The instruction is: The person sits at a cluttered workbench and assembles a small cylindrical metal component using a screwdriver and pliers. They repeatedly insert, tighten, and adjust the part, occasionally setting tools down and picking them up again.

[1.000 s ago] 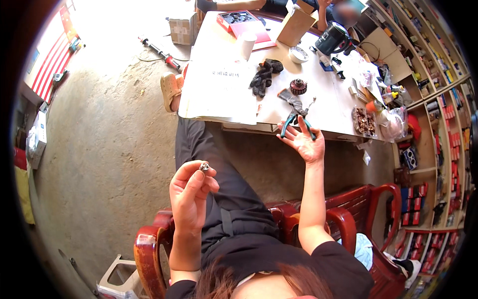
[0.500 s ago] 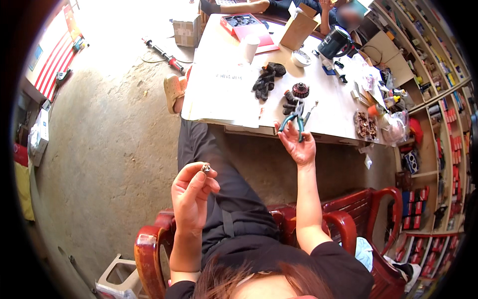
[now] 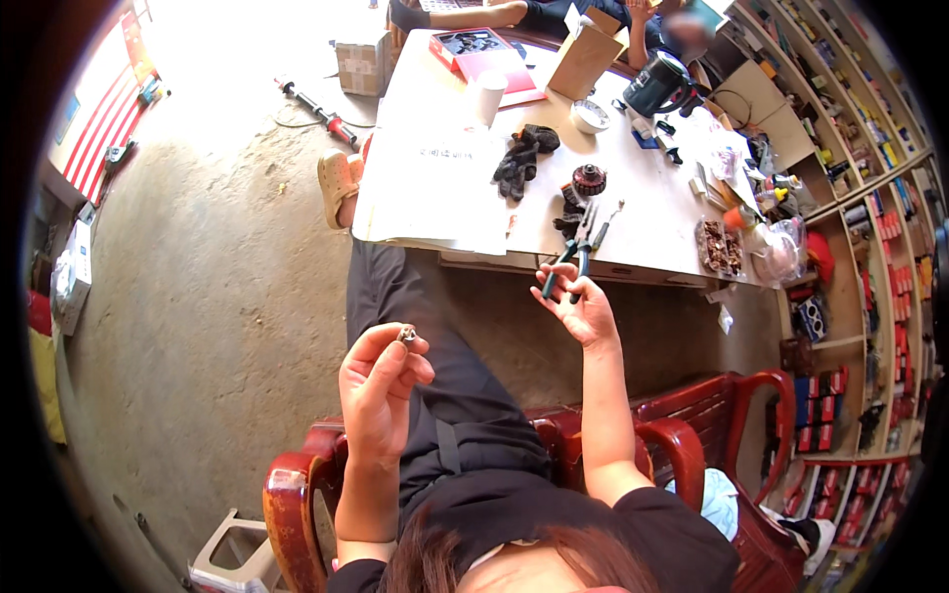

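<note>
Now your left hand [image 3: 381,381] pinches a small metal piece [image 3: 406,335] at its fingertips, over your lap. Your right hand [image 3: 583,308] has its grip around the pliers [image 3: 573,259], by the tabletop [image 3: 633,198] edge.

I count two hands of mine raised, my left hand [image 3: 381,390] pinching one small metal part [image 3: 406,335] and my right hand [image 3: 581,308] gripping one pair of blue-handled pliers [image 3: 575,253]. On the one white table [image 3: 633,212] I see one pair of black gloves [image 3: 524,158], one dark toothed gear [image 3: 589,180], one white cup [image 3: 486,97], one roll of tape [image 3: 590,116] and one cardboard box [image 3: 581,57]. Two red wooden chairs [image 3: 692,435] stand by me
</note>
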`<action>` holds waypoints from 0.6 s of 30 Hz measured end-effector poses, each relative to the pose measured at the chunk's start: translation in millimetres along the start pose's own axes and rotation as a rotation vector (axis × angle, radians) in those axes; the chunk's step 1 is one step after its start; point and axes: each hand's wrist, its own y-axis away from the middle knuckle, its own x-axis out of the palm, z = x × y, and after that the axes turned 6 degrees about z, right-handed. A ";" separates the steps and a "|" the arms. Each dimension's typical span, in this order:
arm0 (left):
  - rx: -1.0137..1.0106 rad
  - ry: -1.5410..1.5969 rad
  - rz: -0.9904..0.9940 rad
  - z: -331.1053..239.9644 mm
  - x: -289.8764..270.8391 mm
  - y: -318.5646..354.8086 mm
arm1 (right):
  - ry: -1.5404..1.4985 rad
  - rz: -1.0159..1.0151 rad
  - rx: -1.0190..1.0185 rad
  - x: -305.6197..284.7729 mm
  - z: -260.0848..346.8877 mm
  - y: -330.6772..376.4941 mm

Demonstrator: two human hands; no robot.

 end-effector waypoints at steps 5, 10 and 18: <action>0.009 0.002 0.004 -0.4 1.5 0.3 | 0.280 0.055 -0.209 19.0 -0.4 13.0; 0.006 -0.006 -0.012 -3.1 3.3 -1.6 | 0.475 -0.020 -0.131 50.1 6.3 17.1; -0.022 0.012 0.027 -10.8 3.6 3.9 | 1.350 0.323 -0.228 113.5 17.1 61.3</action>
